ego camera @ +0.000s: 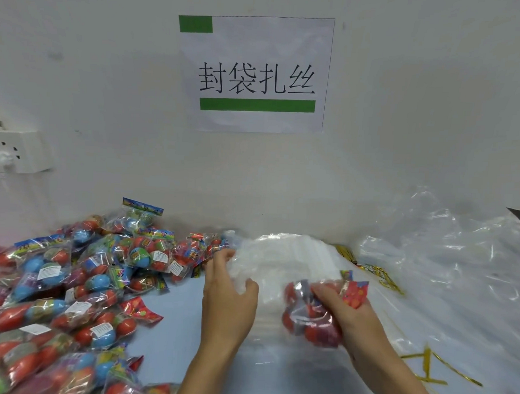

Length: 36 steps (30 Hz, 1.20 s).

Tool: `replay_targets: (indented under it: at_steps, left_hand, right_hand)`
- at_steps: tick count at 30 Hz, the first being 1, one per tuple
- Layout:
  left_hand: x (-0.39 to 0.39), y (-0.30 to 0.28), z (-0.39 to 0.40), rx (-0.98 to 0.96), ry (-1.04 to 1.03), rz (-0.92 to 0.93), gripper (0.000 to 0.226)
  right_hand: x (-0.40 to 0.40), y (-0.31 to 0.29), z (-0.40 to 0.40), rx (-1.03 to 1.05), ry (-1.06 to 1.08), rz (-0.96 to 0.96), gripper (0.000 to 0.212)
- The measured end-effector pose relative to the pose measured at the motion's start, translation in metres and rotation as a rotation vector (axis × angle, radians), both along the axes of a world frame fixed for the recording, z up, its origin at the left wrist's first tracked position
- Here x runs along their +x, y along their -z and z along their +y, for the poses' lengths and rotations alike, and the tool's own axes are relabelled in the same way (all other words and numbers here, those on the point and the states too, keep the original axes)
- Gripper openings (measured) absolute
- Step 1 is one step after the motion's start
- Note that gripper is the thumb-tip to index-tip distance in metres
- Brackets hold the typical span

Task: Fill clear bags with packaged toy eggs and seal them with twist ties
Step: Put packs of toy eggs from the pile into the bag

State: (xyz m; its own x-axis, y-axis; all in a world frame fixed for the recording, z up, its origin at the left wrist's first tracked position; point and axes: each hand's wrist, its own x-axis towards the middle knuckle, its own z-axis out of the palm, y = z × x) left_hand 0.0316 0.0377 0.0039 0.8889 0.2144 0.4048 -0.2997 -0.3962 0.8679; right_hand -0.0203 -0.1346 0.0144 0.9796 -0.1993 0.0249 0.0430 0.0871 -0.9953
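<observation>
The left hand (228, 296) pinched the mouth of a clear bag (283, 265) on the stack. The right hand (346, 312) gripped one egg pack (310, 313) at the opening. Filling had barely begun; the egg pile (73, 284) and gold twist ties (380, 274) remained unused.

On the white wall (403, 98) ahead of us we see a paper sign (255, 74) with black characters, a small green block at its top left corner and a green bar beneath the characters. At the left edge we see a white power socket (17, 151) fixed to the wall, with a white plug (0, 159) in it. Below lies a pale blue tabletop (171, 326).
</observation>
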Motion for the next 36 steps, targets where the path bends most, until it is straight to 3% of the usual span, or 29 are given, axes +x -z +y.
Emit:
replay_targets:
  at_steps: [3,6,8,12,15,17,22,27,30,34,36]
  left_hand:
    - [-0.005,0.001,-0.004,0.18,-0.055,0.062,0.055]
    - [-0.008,0.002,-0.006,0.547,-0.214,0.053,0.078]
    - [-0.009,0.001,-0.006,0.653,-0.259,0.0,0.071]
    - [-0.01,0.0,-0.006,0.55,-0.24,-0.102,0.017]
    - [-0.009,-0.003,-0.006,0.412,-0.142,-0.164,0.007]
    - [-0.01,-0.004,-0.008,0.382,-0.046,-0.19,0.004]
    - [-0.008,0.001,-0.009,0.349,0.05,-0.221,0.004]
    - [-0.008,-0.002,-0.011,0.243,0.015,-0.248,0.021]
    - [-0.009,-0.004,-0.016,0.232,0.051,-0.269,0.022]
    - [-0.011,-0.003,-0.021,0.277,0.195,-0.254,0.01]
    - [-0.013,-0.002,-0.023,0.318,0.217,-0.258,0.009]
  right_hand:
    - [0.004,0.002,-0.002,0.14,0.166,0.092,0.02]
    - [0.002,-0.001,-0.001,0.257,0.138,0.156,0.025]
    - [0.001,-0.002,-0.001,0.246,0.087,0.163,0.026]
    - [-0.004,-0.006,-0.002,0.182,-0.168,0.092,0.028]
    - [-0.009,-0.008,-0.006,0.211,-0.408,0.094,0.029]
    - [-0.009,-0.006,-0.009,0.228,-0.454,0.141,0.036]
    - [-0.007,-0.007,-0.008,0.137,-0.261,0.109,0.043]
    - [-0.001,-0.006,-0.01,0.129,0.11,0.004,0.018]
    - [-0.003,-0.003,-0.006,0.057,0.065,-0.025,0.015]
    - [0.003,0.011,0.001,-0.274,-0.027,-0.035,0.027]
    - [0.006,0.013,-0.001,-0.25,0.051,-0.03,0.025]
